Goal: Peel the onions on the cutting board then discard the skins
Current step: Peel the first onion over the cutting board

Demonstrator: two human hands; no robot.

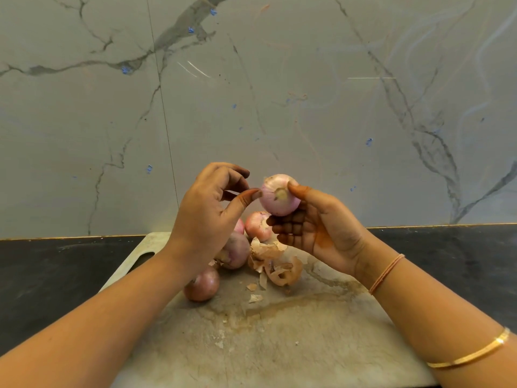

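Above a stained cutting board (307, 337) on a black counter (56, 273) by a marble wall (307, 107), the right hand (324, 228) grips a peeled onion (275, 204); the left hand (204, 219), fingers slack, touches it with its thumb.

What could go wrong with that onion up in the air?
The peeled onion is up above the cutting board, held only by the thumb and fingers of the right hand. It looks smooth, so it might slip and fall. The unpeeled onion lies loose towards the board's left side and may roll onto the counter. The loose skins could scatter if bumped.
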